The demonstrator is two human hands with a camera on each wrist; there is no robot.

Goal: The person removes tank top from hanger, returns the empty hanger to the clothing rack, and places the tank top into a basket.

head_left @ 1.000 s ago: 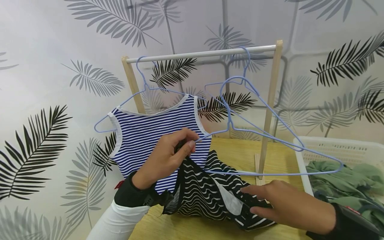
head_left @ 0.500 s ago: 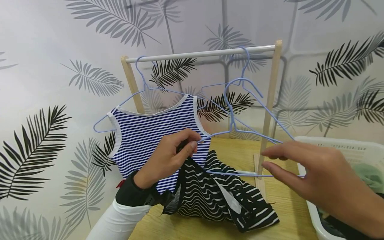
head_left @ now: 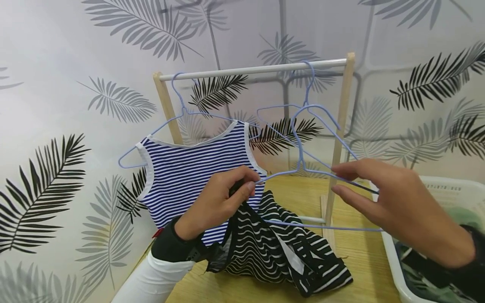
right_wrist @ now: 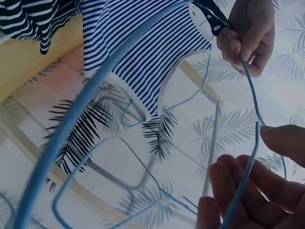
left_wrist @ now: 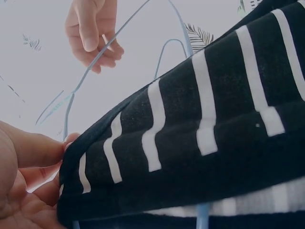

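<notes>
— Head view first: what is in the hands?

— A light-blue wire hanger (head_left: 303,168), at mid-frame. The left hand (head_left: 217,202) pinches its left end together with the edge of a black-and-white striped garment (head_left: 273,248); the right hand (head_left: 394,198) pinches the hanger's right sloping arm between thumb and fingers (head_left: 342,170). The hanger is tilted, its hook pointing up towards the rail.

— How does the garment look?

— Black cloth with white stripes, wavy where it bunches. Its upper edge is lifted in the left hand, and the rest lies crumpled on the worktop (head_left: 356,269), lower centre. The left wrist view shows the same cloth (left_wrist: 200,143) close up, filling most of the frame, thumb and fingers (left_wrist: 28,157) closed on its edge at lower left.

— And the right wrist view?

— The blue wire (right_wrist: 238,191) runs between that hand's thumb and fingers at lower right, held lightly.

— What stands around?

— A small wooden rack with a white rail (head_left: 254,69) at upper centre. A blue-and-white striped top (head_left: 193,168) hangs there on another blue hanger, just behind the left hand, and an empty blue hanger (head_left: 308,90) hangs near the right post. A white plastic basket (head_left: 394,252) with green clothes sits at the lower right edge.

— And the room?

— A yellow wood worktop against a pale wall printed with grey and black palm leaves (head_left: 41,189).
</notes>
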